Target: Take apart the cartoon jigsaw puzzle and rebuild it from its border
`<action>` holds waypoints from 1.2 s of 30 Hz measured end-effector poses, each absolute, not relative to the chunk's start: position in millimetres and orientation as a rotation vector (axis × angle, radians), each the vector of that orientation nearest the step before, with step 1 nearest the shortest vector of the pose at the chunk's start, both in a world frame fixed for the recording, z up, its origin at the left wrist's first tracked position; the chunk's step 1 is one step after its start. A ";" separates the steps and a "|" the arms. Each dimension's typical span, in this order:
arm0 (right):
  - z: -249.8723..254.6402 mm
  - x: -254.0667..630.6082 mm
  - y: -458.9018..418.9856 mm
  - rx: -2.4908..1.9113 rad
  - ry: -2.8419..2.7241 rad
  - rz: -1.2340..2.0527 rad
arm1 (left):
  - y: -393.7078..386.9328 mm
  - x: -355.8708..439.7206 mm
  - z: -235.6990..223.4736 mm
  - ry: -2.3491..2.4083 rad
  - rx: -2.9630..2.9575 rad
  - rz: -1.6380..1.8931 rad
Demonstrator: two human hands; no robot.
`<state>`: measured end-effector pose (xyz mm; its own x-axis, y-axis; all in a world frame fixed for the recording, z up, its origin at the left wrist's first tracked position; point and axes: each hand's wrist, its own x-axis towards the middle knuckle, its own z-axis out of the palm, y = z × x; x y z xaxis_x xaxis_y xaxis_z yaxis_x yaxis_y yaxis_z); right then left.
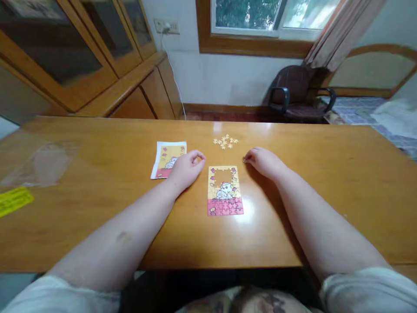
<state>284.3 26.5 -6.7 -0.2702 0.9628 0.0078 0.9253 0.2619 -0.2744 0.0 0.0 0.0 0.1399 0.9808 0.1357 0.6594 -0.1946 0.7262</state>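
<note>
The puzzle lies before me on the table, joined except near its top, loose pieces waiting beyond, my right hand pinching a small piece, my left hand's curled grip unclear.

1. Words, brands and numbers: none can be read.
2. Yellow label, far left of the view: it bears faint darker marks, perhaps print, too blurred to make out.
3. Puzzle: small marks on its pink band, too fine to tell as letters or drawing.
4. Card: any lettering is too small to tell.
</note>
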 end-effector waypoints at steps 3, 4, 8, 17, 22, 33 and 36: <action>2.6 281.6 20.1 -1.792 -2.282 0.358 | -1.2 1.2 0.1 1.576 1.943 0.825; 6.6 278.0 16.4 -1.776 -2.264 0.407 | -1.4 1.5 0.0 1.579 1.949 0.820; 23.2 248.6 -6.7 -1.573 -2.199 0.796 | -1.4 2.1 -0.4 1.596 1.962 0.800; 23.4 208.3 -33.8 -1.471 -2.365 1.103 | -5.8 3.3 5.9 1.445 2.322 0.398; 14.9 204.8 -35.2 -1.459 -2.482 0.864 | -7.8 3.0 9.5 1.371 2.413 0.228; 46.0 204.8 -53.6 -1.400 -2.926 0.283 | -5.6 -5.6 13.3 0.998 2.534 0.085; 54.9 206.2 -57.4 -1.380 -3.013 0.284 | -5.2 -7.0 13.3 1.006 2.541 0.086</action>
<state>206.2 -57.4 54.9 -0.6418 0.7296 -0.2364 0.7609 0.6443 -0.0773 -7.0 -5.2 13.3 0.7383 0.6685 -0.0898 0.6437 -0.6585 0.3900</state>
